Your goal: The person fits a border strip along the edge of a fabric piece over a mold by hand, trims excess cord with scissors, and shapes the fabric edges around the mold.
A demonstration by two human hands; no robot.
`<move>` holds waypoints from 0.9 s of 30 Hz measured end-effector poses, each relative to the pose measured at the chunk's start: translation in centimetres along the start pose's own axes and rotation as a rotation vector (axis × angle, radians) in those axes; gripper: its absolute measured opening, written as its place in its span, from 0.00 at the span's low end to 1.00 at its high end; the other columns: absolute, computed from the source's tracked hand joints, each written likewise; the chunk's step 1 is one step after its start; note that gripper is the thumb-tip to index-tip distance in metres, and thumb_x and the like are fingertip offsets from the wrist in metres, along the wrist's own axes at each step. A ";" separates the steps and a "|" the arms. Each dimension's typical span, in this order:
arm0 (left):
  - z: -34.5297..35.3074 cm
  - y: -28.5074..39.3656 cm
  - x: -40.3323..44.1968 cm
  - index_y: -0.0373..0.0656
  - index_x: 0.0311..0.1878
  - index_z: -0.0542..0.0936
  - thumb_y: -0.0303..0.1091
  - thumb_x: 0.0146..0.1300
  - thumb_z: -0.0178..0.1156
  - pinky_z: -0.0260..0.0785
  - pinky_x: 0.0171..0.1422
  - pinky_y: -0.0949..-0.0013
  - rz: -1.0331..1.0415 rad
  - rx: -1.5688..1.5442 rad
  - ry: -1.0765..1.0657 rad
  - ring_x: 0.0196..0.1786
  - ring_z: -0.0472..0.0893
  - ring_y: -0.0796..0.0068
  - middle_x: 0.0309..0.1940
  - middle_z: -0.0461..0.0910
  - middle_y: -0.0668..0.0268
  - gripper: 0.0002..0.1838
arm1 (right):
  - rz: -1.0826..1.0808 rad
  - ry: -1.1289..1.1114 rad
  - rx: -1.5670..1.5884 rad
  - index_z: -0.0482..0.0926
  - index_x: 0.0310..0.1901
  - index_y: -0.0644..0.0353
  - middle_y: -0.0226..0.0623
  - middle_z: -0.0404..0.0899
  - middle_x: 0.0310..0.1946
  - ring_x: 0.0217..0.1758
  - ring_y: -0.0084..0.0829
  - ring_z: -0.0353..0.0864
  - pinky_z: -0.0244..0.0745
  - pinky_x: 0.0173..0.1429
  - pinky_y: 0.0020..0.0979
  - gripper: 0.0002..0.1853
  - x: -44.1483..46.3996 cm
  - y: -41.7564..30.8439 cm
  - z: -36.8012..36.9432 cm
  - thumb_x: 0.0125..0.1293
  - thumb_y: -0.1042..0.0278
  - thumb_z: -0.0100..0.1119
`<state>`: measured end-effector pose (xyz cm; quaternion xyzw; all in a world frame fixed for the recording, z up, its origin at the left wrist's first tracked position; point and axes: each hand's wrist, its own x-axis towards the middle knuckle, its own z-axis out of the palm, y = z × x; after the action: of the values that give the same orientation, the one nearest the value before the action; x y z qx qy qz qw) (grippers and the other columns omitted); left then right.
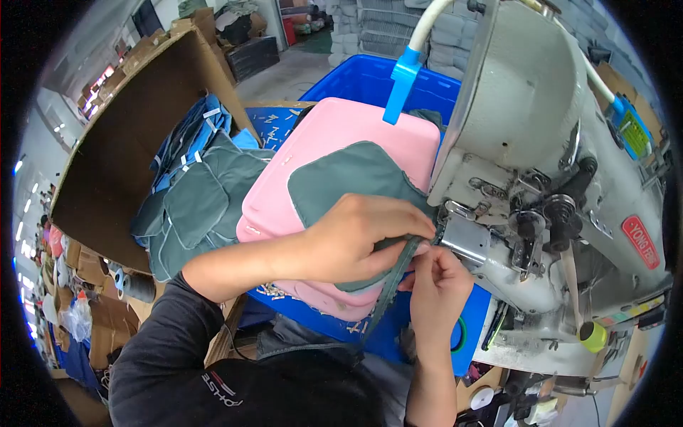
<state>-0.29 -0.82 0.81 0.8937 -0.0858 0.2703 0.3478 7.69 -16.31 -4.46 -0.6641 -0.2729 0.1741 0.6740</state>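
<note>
At the far left, along the dark curved edge of the view, lamps, boxes and heaped goods shrink into a blur too small to sort out. A tilted carton [107, 171] stands next, its inner wall in shadow; the dark green pieces [196, 196] inside overlap so much that they cannot be counted, with blue pieces [206, 121] behind them. Below the carton sits a grey thread cone [139, 287], partly covered.

From the lower left comes a black sleeve [171, 341], whose lettering is only partly legible. Its forearm crosses a pink board [409, 142] bearing a green panel [348, 174]; the panel's right edge disappears beneath the left hand [363, 235] and beside the machine. That hand's fingers are bent and close together at the panel's edge; their pads are hidden, so I cannot tell how firmly they grip. A narrow green strip [385, 299] hangs from between the hands, its lower end lost against dark clothing. The right hand [441, 285] has its thumb and forefinger pinched together on the strip, other fingers curled.

Under the board, the blue tabletop [384, 345] is strewn with pale clippings. Beyond it are a bare grey floor, a blue bin [366, 77] partly blocked by the board, and stacked grey bundles [398, 28].

At the right, the sewing machine [526, 92] bears a red label [641, 242]; the needle area is hard to make out, and the machine's top is cut off.
</note>
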 end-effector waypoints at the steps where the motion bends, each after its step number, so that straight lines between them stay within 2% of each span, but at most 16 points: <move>1: 0.1 0.1 0.0 0.36 0.47 0.85 0.24 0.60 0.67 0.80 0.50 0.60 -0.002 0.007 0.011 0.47 0.87 0.54 0.48 0.87 0.56 0.11 | -0.014 -0.005 -0.029 0.80 0.33 0.67 0.28 0.79 0.21 0.19 0.15 0.74 0.67 0.23 0.19 0.14 0.0 0.2 0.0 0.78 0.69 0.56; 5: 0.5 0.0 -0.2 0.36 0.47 0.84 0.20 0.57 0.66 0.79 0.53 0.58 0.029 0.057 -0.008 0.49 0.86 0.53 0.48 0.86 0.56 0.14 | 0.014 0.000 -0.054 0.82 0.31 0.68 0.33 0.84 0.20 0.20 0.14 0.78 0.71 0.25 0.22 0.12 0.0 -0.4 -0.1 0.73 0.73 0.59; 7: 1.0 -0.5 -0.2 0.37 0.48 0.83 0.19 0.54 0.65 0.79 0.54 0.58 0.075 0.103 -0.011 0.52 0.86 0.53 0.49 0.86 0.57 0.16 | 0.000 0.010 -0.020 0.81 0.30 0.69 0.34 0.84 0.20 0.20 0.15 0.79 0.72 0.26 0.22 0.11 0.0 -0.4 -0.1 0.72 0.75 0.59; 10: 1.4 -1.0 -0.4 0.40 0.48 0.82 0.22 0.52 0.66 0.78 0.55 0.57 0.179 0.230 0.011 0.52 0.84 0.54 0.49 0.85 0.59 0.17 | 0.000 -0.003 -0.036 0.81 0.30 0.69 0.35 0.83 0.20 0.21 0.16 0.80 0.73 0.27 0.23 0.10 0.2 -0.5 -0.3 0.70 0.77 0.58; 17: 1.8 -0.9 -0.8 0.38 0.50 0.83 0.21 0.49 0.66 0.79 0.57 0.57 0.202 0.206 0.000 0.55 0.85 0.55 0.54 0.84 0.59 0.21 | -0.068 -0.018 -0.253 0.78 0.29 0.70 0.36 0.81 0.17 0.20 0.18 0.80 0.73 0.26 0.24 0.09 0.3 -2.1 -0.4 0.69 0.80 0.57; 20: 2.1 -1.3 -0.8 0.37 0.50 0.83 0.22 0.49 0.66 0.80 0.57 0.58 0.228 0.219 0.010 0.55 0.85 0.55 0.54 0.84 0.58 0.20 | -0.040 -0.016 -0.197 0.78 0.28 0.71 0.35 0.80 0.17 0.19 0.18 0.79 0.73 0.25 0.24 0.09 0.3 -1.6 -0.4 0.69 0.81 0.57; 23: 2.3 -1.5 -0.8 0.36 0.49 0.83 0.22 0.49 0.67 0.80 0.58 0.58 0.251 0.219 0.011 0.55 0.85 0.54 0.54 0.84 0.57 0.20 | -0.085 0.012 -0.155 0.74 0.27 0.67 0.19 0.65 0.17 0.23 0.10 0.59 0.50 0.25 0.21 0.10 0.3 -1.4 -0.1 0.68 0.83 0.53; 26: 2.2 -1.3 -1.1 0.36 0.48 0.83 0.23 0.50 0.68 0.80 0.57 0.58 0.260 0.223 0.014 0.54 0.85 0.55 0.53 0.84 0.56 0.19 | -0.066 -0.029 -0.174 0.78 0.29 0.71 0.33 0.79 0.17 0.20 0.18 0.80 0.72 0.25 0.23 0.10 0.3 -1.4 -0.6 0.70 0.80 0.57; 27: 2.1 -1.2 -1.2 0.36 0.47 0.83 0.24 0.50 0.68 0.80 0.57 0.58 0.261 0.221 0.021 0.54 0.86 0.55 0.53 0.84 0.56 0.18 | -0.052 -0.030 -0.145 0.78 0.29 0.71 0.33 0.79 0.17 0.20 0.18 0.80 0.72 0.25 0.23 0.10 0.2 -1.4 -0.7 0.70 0.80 0.57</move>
<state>0.02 -1.31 -1.82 0.9048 -0.1675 0.3303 0.2102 8.10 -16.79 -3.05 -0.7010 -0.3119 0.1465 0.6243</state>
